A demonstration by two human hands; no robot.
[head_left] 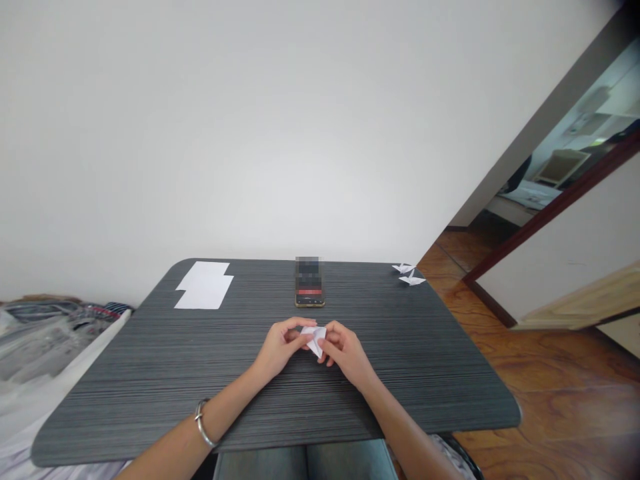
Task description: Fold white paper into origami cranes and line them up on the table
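A small folded piece of white paper (315,339) is held between both hands above the middle of a dark striped table (150,380). My left hand (281,348) pinches its left side, fingers curled. My right hand (344,352) pinches its right side, fingers closed on the paper. A metal bracelet (203,423) circles my left wrist. Both forearms rest on the table.
A phone (309,288) lies just beyond my hands. White paper sheets (204,285) lie at the table's far left. Two folded paper figures (409,275) sit at the far right corner. Wooden floor and an open doorway (550,200) lie to the right; clothes (45,333) are piled left.
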